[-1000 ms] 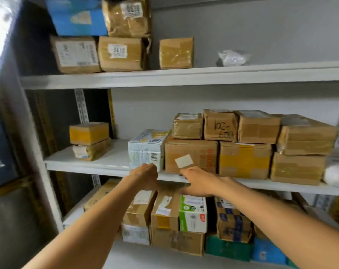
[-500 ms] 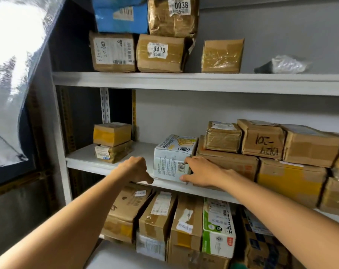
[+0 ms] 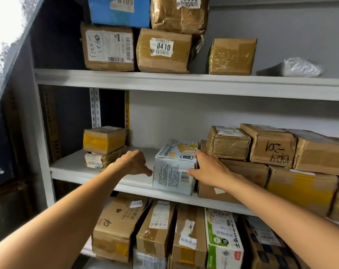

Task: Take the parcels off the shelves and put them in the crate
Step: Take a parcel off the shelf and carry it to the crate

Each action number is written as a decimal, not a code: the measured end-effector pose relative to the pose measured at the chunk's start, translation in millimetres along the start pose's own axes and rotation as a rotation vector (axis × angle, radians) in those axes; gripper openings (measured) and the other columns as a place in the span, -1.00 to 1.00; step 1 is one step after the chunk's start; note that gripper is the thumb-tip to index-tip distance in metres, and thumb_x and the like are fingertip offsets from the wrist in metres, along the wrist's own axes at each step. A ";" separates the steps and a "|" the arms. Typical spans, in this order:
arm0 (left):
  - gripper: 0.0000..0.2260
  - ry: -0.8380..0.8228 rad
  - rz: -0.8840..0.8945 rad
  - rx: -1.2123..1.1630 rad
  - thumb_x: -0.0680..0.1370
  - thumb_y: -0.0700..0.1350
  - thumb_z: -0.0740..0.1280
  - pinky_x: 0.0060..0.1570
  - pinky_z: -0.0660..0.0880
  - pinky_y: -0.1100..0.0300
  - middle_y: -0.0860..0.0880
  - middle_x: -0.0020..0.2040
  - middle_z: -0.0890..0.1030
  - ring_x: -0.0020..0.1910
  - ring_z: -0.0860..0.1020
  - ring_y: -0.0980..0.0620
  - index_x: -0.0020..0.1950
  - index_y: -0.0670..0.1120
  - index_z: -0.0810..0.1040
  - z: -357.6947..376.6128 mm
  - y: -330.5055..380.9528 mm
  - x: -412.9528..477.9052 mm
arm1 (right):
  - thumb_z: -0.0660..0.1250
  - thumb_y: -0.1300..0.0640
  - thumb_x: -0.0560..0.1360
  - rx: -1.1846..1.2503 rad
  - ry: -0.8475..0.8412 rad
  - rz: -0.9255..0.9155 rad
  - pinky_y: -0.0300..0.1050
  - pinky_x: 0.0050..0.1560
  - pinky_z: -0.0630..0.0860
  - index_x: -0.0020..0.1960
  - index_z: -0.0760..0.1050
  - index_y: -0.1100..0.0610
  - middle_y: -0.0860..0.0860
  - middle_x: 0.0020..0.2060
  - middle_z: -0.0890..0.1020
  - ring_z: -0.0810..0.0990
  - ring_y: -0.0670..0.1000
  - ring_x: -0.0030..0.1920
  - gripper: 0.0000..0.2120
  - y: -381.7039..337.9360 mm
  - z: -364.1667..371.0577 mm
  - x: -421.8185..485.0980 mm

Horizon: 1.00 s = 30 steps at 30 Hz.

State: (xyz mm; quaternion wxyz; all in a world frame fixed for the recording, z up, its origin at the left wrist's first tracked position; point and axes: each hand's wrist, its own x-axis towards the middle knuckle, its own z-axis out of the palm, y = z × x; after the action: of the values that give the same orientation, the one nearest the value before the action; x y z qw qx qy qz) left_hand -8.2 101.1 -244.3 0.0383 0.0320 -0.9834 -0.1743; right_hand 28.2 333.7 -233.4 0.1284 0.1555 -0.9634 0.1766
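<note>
A white printed box (image 3: 173,171) stands on the middle shelf (image 3: 106,178), close against a stack of brown parcels (image 3: 242,171). My right hand (image 3: 207,168) grips the box's right edge, thumb on its front face and fingers slipped into the gap beside the brown parcels. My left hand (image 3: 133,162) hovers just left of the box, thumb pointing at its lower left corner; its fingers are hidden behind the hand and hold nothing. No crate is in view.
Two small yellow-taped parcels (image 3: 103,146) are stacked at the shelf's left end. The top shelf (image 3: 203,84) carries several brown parcels, a blue one (image 3: 120,10) and a plastic bag (image 3: 298,67). Upright parcels (image 3: 159,233) fill the lower shelf. A grey upright (image 3: 42,133) borders the left.
Both hands rose from the shelf's front edge to the white box. My right hand took hold of its right edge and my left hand came up beside its left side. The camera moved closer.
</note>
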 end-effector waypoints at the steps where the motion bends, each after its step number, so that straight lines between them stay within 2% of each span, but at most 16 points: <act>1: -0.48 -0.011 0.008 -0.009 0.34 0.10 0.54 0.18 0.50 0.00 -0.06 0.20 0.57 0.12 0.54 -0.07 0.23 -0.05 0.54 0.4 -4.9 6.6 | 0.35 0.07 0.52 0.012 0.006 0.022 -0.21 -0.29 0.33 0.30 0.32 0.25 0.10 0.03 0.52 0.48 0.01 -0.10 -0.55 -2.9 3.2 2.4; 5: -0.55 -0.150 0.112 -0.228 0.41 0.08 0.50 0.10 0.50 0.02 -0.20 0.15 0.60 0.08 0.56 -0.14 0.18 -0.17 0.58 -5.2 -19.5 34.0 | 0.28 0.16 0.56 0.040 -0.001 0.140 -0.24 -0.03 0.31 0.39 0.24 0.30 0.20 0.25 0.39 0.44 0.09 0.15 -0.53 -22.7 17.5 15.9; 6: -0.56 -0.190 0.149 -0.323 0.45 0.07 0.46 0.05 0.48 0.04 -0.22 0.16 0.59 0.07 0.56 -0.12 0.19 -0.18 0.57 -6.3 -20.4 39.3 | 0.27 0.17 0.57 0.048 -0.005 0.171 -0.28 -0.06 0.32 0.41 0.22 0.32 0.21 0.27 0.37 0.45 0.10 0.16 -0.52 -27.3 20.9 20.4; 8: -0.53 -0.254 0.173 -0.501 0.51 0.12 0.36 0.07 0.49 0.05 -0.17 0.18 0.57 0.11 0.55 -0.10 0.27 -0.17 0.51 -6.0 -19.0 48.9 | 0.26 0.17 0.58 0.067 0.019 0.227 -0.32 -0.27 0.35 0.35 0.29 0.33 0.20 0.20 0.43 0.49 0.06 0.00 -0.59 -34.8 26.6 30.1; 9: -0.49 -0.273 0.165 -0.565 0.53 0.17 0.31 0.07 0.50 0.05 -0.16 0.19 0.56 0.12 0.55 -0.10 0.31 -0.18 0.48 -3.9 -17.7 53.3 | 0.26 0.16 0.58 0.070 0.045 0.257 -0.28 -0.33 0.35 0.31 0.34 0.34 0.20 0.15 0.46 0.49 0.04 -0.05 -0.62 -37.7 29.5 33.8; 10: -0.45 -0.285 0.154 -0.612 0.54 0.21 0.25 0.06 0.51 0.06 -0.17 0.20 0.56 0.12 0.56 -0.11 0.33 -0.18 0.46 -0.4 -15.8 57.6 | 0.26 0.15 0.58 0.067 0.069 0.281 -0.22 -0.29 0.39 0.29 0.36 0.34 0.20 0.13 0.48 0.50 0.04 -0.06 -0.64 -39.9 32.5 37.4; 12: -0.40 -0.325 0.152 -0.684 0.55 0.27 0.17 0.07 0.52 0.06 -0.19 0.22 0.57 0.14 0.56 -0.14 0.33 -0.20 0.46 6.7 -11.5 63.7 | 0.24 0.12 0.60 0.054 0.110 0.316 -0.09 -0.07 0.50 0.30 0.36 0.31 0.21 0.17 0.45 0.52 0.09 0.06 -0.65 -43.6 39.7 42.2; 14: -0.42 -0.373 0.169 -0.753 0.55 0.26 0.16 0.11 0.53 0.02 -0.19 0.17 0.60 0.12 0.58 -0.15 0.28 -0.20 0.50 14.3 -8.7 67.5 | 0.21 0.10 0.62 0.064 0.167 0.370 -0.06 0.03 0.47 0.28 0.38 0.27 0.20 0.22 0.41 0.49 0.13 0.16 -0.68 -45.9 44.8 46.6; 18: -0.63 -0.345 0.091 -0.927 0.58 0.08 0.29 -0.10 0.54 0.09 -0.13 -0.05 0.66 -0.05 0.63 -0.09 0.19 -0.19 0.53 20.8 -7.3 66.7 | 0.26 0.04 0.60 0.160 0.301 0.475 -0.13 -0.07 0.32 0.19 0.41 0.22 0.16 0.22 0.42 0.46 0.10 0.14 -0.72 -44.4 49.7 56.4; 22: -0.74 -0.329 0.064 -0.980 0.59 -0.01 0.30 -0.07 0.53 0.05 -0.14 -0.02 0.65 -0.02 0.62 -0.11 0.17 -0.16 0.50 19.7 -16.6 64.0 | 0.33 -0.02 0.55 0.152 0.300 0.455 -0.10 -0.03 0.38 0.14 0.42 0.21 0.16 0.18 0.46 0.44 0.12 0.18 -0.68 -45.4 61.3 67.3; 25: -0.75 -0.300 0.067 -1.075 0.56 -0.10 0.35 -0.01 0.57 -0.02 -0.16 -0.01 0.64 -0.02 0.63 -0.14 0.17 -0.20 0.47 19.8 -24.1 60.6 | 0.38 -0.04 0.51 0.218 0.322 0.455 -0.04 0.06 0.46 0.15 0.44 0.22 0.15 0.18 0.51 0.46 0.16 0.22 -0.62 -47.6 66.1 73.9; 27: -0.75 -0.300 0.067 -1.156 0.53 -0.19 0.38 -0.09 0.60 0.02 -0.15 -0.01 0.66 -0.06 0.65 -0.10 0.17 -0.20 0.47 23.3 -29.0 55.1 | 0.44 0.01 0.47 0.316 0.334 0.491 -0.04 0.16 0.44 0.27 0.39 0.25 0.18 0.25 0.49 0.44 0.17 0.28 -0.50 -46.8 63.0 77.3; 30: -0.54 -0.302 0.109 -1.235 0.49 -0.30 0.38 -0.18 0.58 0.10 -0.14 0.10 0.66 -0.04 0.65 -0.05 0.37 -0.08 0.41 27.2 -33.1 40.8 | 0.56 0.23 0.34 0.616 0.301 0.549 -0.06 0.19 0.44 0.24 0.38 0.25 0.16 0.24 0.53 0.50 0.12 0.22 -0.44 -42.9 50.1 79.4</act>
State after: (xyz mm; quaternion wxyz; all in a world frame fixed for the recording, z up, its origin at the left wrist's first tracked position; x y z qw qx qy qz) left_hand -49.5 76.3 -278.5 -0.0807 -0.0708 -0.6964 -0.7096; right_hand -39.6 256.4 -241.8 0.1631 -0.1028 -0.8420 0.5038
